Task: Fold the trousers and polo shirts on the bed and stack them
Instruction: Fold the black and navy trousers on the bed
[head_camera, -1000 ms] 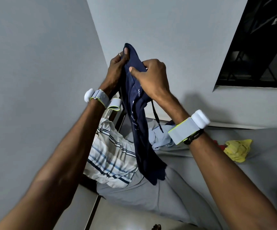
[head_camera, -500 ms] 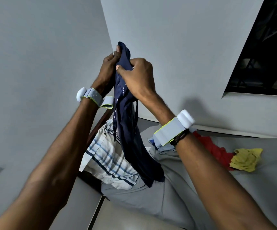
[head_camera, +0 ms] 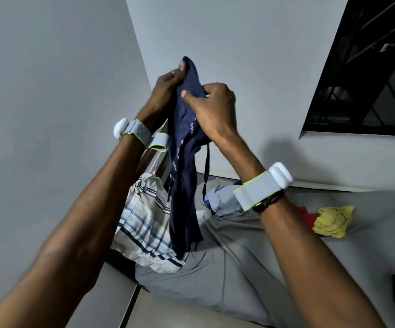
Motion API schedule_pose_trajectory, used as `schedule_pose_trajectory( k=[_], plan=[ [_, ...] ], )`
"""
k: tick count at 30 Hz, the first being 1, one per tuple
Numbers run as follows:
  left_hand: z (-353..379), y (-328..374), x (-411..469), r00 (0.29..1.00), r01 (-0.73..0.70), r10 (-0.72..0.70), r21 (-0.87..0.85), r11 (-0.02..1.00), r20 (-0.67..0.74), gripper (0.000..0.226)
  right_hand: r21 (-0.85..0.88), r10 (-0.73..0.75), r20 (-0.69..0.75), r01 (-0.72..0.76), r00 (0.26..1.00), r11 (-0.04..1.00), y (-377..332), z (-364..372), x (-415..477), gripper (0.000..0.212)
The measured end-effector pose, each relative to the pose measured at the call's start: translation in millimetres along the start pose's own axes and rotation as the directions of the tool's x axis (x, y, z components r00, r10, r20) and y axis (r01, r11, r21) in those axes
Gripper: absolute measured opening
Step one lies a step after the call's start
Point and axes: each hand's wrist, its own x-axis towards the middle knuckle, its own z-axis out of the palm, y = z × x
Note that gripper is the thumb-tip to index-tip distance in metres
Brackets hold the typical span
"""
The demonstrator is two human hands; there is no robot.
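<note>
We hold a dark navy fabric garment [head_camera: 184,185] up in the air above the grey-sheeted bed [head_camera: 239,275]. It hangs bunched in long folds, with small pale marks down one seam and a thin cord dangling. Our left hand [head_camera: 165,88] grips its top edge, and our right hand [head_camera: 212,107] pinches the cloth just beside it. Below lie a white cloth with blue stripes [head_camera: 144,223], a crumpled pale blue garment [head_camera: 222,202] and a crumpled yellow garment [head_camera: 334,220].

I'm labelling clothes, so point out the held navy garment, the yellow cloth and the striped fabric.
navy garment [head_camera: 183,197], head view, its hanging middle
yellow cloth [head_camera: 331,222], head view, middle of the bundle
striped fabric [head_camera: 142,223], head view, its striped middle
</note>
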Motion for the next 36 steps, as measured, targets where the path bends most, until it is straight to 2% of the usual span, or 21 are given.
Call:
schedule_pose_trajectory(
  k=[2,5,15,20,27,30,36],
  plan=[
    [17.3,-14.5,-4.1,1.0,0.024,-0.024,-0.018,1.0,0.019,0.053,-0.064,0.017,-0.004,-0.017,1.0,0.998,13.6,-16.4,-2.8,0.047],
    [52.2,-29.9,-11.1,0.993,0.072,-0.067,-0.054,0.996,0.094,0.035,-0.129,0.036,-0.04,-0.041,0.999,0.991,29.7,-43.2,-8.5,0.044],
    [186.6,-79.1,-26.0,0.936,0.134,-0.089,-0.111,0.985,0.34,0.041,-0.255,0.118,-0.173,-0.16,0.978,0.954,89.0,-155.4,-34.9,0.046],
    [264.4,-105.8,-42.2,0.905,0.167,-0.104,-0.118,0.979,0.413,0.034,-0.307,0.161,-0.22,-0.225,0.962,0.925,128.4,-218.2,-53.3,0.046],
    [355.7,-152.8,-62.7,0.85,0.153,-0.116,-0.03,0.988,0.513,0.031,-0.357,0.23,-0.268,-0.318,0.936,0.878,198.9,-299.3,-79.8,0.047],
    [397.3,-177.8,-74.2,0.822,0.211,-0.167,-0.018,0.977,0.544,0.022,-0.375,0.272,-0.276,-0.364,0.922,0.852,235.1,-337.3,-93.7,0.048],
    [476.9,-236.0,-91.3,0.773,0.232,-0.251,0.109,0.967,0.583,0.022,-0.409,0.351,-0.326,-0.466,0.878,0.785,317.8,-399.0,-121.0,0.049]
  ],
)
